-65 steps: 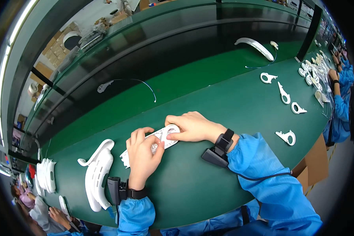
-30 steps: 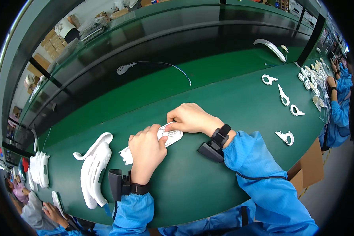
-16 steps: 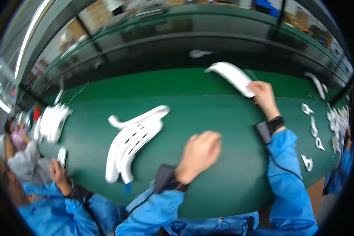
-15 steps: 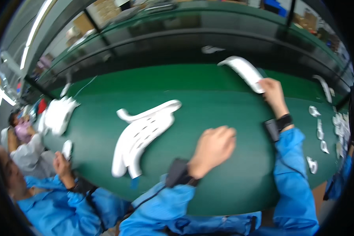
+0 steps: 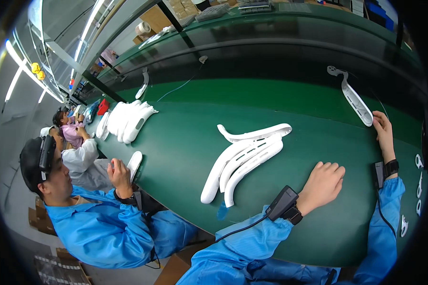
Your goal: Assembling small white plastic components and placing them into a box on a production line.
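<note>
My right hand (image 5: 384,130), at the right, pinches the lower end of a long curved white plastic shell (image 5: 357,103). The shell stands tilted, its hollow, slotted inner side showing. A small white piece with a rounded end (image 5: 335,71) appears at its top; whether they are joined I cannot tell. My left hand (image 5: 322,184) is closed in a loose fist over the green table, back of the hand up, and nothing shows in it. Left of it lies a group of curved white plastic shells (image 5: 247,164), some slotted, close together.
The green table (image 5: 176,166) runs across, with a dark panel behind. A pile of white shells (image 5: 128,121) lies at the left. Small white parts (image 5: 419,185) line the right edge. Beside me a co-worker in blue (image 5: 100,223) holds a white piece (image 5: 135,164).
My view has swung left, so the scene sits further right. The shell in my right hand has turned from its smooth outer side to its hollow side. My left hand stays closed.
</note>
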`<state>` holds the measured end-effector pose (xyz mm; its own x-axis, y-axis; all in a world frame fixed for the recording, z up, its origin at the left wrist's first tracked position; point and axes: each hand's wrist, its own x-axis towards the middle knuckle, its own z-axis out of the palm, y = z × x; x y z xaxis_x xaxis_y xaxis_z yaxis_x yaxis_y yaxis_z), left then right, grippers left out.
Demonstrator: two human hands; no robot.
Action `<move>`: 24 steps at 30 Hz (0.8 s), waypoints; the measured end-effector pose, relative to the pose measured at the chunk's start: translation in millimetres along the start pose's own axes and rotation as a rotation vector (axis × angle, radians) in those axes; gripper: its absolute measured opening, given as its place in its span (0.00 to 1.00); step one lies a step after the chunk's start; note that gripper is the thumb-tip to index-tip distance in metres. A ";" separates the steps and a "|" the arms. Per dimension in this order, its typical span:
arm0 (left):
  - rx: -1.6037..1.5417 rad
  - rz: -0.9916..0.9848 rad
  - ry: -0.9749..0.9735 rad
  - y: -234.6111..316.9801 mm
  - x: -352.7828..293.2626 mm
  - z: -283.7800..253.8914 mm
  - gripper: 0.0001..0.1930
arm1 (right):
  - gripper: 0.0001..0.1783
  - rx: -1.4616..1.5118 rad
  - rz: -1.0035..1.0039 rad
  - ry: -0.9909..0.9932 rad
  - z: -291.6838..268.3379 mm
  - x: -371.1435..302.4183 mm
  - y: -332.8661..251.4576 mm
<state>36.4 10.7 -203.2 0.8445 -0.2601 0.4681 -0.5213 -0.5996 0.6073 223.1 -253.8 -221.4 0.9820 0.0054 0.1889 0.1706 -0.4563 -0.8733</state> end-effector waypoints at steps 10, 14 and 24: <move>0.045 0.048 -0.002 -8.6 13.4 -7.1 0.04 | 0.28 -0.458 -0.313 0.057 20.5 -4.3 -41.9; 0.053 0.017 -0.062 -6.6 11.9 -7.4 0.03 | 0.18 -0.416 -0.011 0.194 11.0 -3.1 -44.1; 0.042 -0.018 -0.159 4.2 10.0 -0.7 0.02 | 0.30 -0.018 -0.103 0.303 -16.6 -19.9 -6.8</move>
<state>42.6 6.2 -195.5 0.8640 -0.3638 0.3480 -0.5034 -0.6354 0.5856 201.1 -265.6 -211.8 0.8902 -0.2113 0.4037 0.2640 -0.4828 -0.8350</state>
